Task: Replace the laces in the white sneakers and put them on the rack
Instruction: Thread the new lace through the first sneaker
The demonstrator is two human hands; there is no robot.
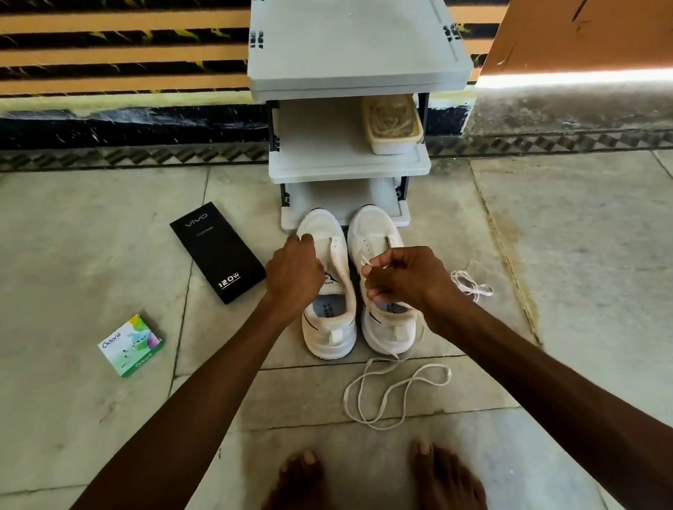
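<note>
Left hand: left hand sat just left of frame centre, fingers curled over the front upper of the left-side sneaker and gripping it, knuckles up.
Right hand: right hand sat just right of centre over the right-side sneaker, thumb and fingertips pinching a white lace by the eyelets, other fingers curled in.
Sneakers: white pair stood side by side on the floor at frame centre, toes toward the rack and touching its lowest shelf edge, heels toward the person.
Right-side sneaker detail: a few lace strands crossed the lower eyelets beside the pinch.
Lace: it ran from under the right hand past the heel, then lay in loose loops on the floor at lower centre, between the sneakers and the feet.
Second lace: second lace lay bunched on the floor right of the right wrist, apart from the shoe.
Rack: grey plastic rack stood at top centre against the striped wall, three shelves visible.
Tub: pale tub sat on the middle shelf, right side, with stringy pale stuff inside; exact content not clear.
Black box: black box lay flat left of the sneakers, near the left hand but not touching.
Green box: small green box lay at mid left, well apart from the shoes.
Feet: bare, at bottom centre, toes toward the loose lace.
</note>
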